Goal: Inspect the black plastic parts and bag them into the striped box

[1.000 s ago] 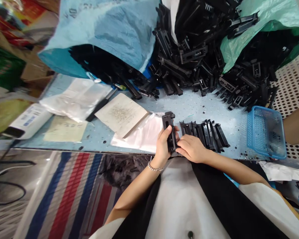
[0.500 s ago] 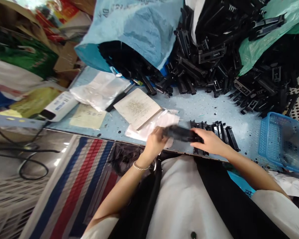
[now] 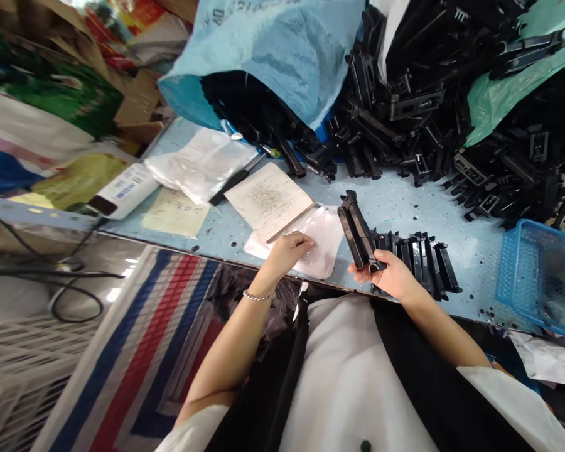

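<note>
My right hand [image 3: 388,273] grips a pair of long black plastic parts [image 3: 358,229] by their near end, tilted up over the bench. My left hand [image 3: 287,254] is closed, with its fingers curled in at the edge of the clear plastic bags [image 3: 327,242]. Whether a bag is pinched in those fingers is hidden. A square pale board [image 3: 268,198] with dark specks lies partly on the bags. Beyond my right hand, a row of similar black parts [image 3: 424,257] lies side by side on the bench.
A large heap of black parts [image 3: 376,132] spills across the back beside a blue bag [image 3: 273,56] and a green bag [image 3: 503,94]. A blue plastic basket [image 3: 508,276] stands at the right. A white device [image 3: 127,191] and more clear bags [image 3: 200,163] lie left.
The black parts were held between both hands. My left hand has let go and moved to the clear bags, while my right hand has turned the parts more upright.
</note>
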`<state>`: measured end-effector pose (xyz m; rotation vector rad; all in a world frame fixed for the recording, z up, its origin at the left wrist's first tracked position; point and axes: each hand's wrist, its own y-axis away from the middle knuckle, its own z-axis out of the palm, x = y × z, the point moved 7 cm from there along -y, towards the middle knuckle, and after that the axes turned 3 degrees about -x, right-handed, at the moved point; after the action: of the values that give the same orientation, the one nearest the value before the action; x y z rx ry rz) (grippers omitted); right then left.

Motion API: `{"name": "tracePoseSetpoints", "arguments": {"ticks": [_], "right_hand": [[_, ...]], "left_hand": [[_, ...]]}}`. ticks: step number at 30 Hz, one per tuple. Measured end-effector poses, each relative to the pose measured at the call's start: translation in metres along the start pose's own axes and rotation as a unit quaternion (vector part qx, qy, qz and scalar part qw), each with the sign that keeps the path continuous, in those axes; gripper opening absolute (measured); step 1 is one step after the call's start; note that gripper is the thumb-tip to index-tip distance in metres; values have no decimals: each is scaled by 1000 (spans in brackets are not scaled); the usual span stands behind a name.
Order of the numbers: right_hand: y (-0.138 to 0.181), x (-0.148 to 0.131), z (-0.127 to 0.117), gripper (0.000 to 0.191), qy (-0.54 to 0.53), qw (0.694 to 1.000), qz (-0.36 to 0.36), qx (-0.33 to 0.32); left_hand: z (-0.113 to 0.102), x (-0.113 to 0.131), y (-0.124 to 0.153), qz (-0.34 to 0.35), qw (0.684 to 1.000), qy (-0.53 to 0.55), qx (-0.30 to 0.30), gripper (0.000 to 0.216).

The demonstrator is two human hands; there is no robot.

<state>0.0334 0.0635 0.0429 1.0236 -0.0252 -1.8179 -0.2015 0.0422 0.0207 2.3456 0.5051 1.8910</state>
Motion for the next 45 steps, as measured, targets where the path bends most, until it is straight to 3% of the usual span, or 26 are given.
{"name": "tracePoseSetpoints", "arguments": {"ticks": [4,7,10,12,15,20,23,26,30,32,34,37,42,45], "right_hand": [[0,31,12,45,-112,988,96,-51],[2,54,14,42,-172,971,159,-44],[2,57,10,43,-195,970,140,-19],[1,54,12,46,-205,971,117,-30],[0,64,16,46,-194,969,141,-54],[3,69,4,40,-152,979,137,3],[7,52,12,40,-161,982,98,-22],[4,53,25,41,-180,974,122,-64],[-6,78,18,36,-189,966,176,-24],[-8,83,9,36,-186,967,176,-1],[-6,80,5,39,-184,969,167,7],[-1,67,10,42,-189,972,141,-10],[-4,64,42,48,-229,950,173,-124],[-15,70,46,46,-251,939,190,-137]], "left_hand": [[-2,-2,-1,-7,999,-2,35,13],[-5,-4,-1,-2,998,33,48,17],[-6,-3,0,10,998,45,53,19],[-4,-2,0,17,998,18,56,13],[-5,2,2,21,997,4,71,6],[-29,11,15,44,988,43,138,17],[-25,10,13,44,993,16,106,18],[-12,1,7,12,997,3,79,15],[-20,7,18,32,990,21,133,16],[-28,23,28,100,983,-56,144,11],[-26,36,35,165,962,-185,116,20],[-15,33,29,187,931,-305,69,41],[-10,15,7,184,960,-208,44,58],[-15,16,11,161,974,-155,35,64]]}}
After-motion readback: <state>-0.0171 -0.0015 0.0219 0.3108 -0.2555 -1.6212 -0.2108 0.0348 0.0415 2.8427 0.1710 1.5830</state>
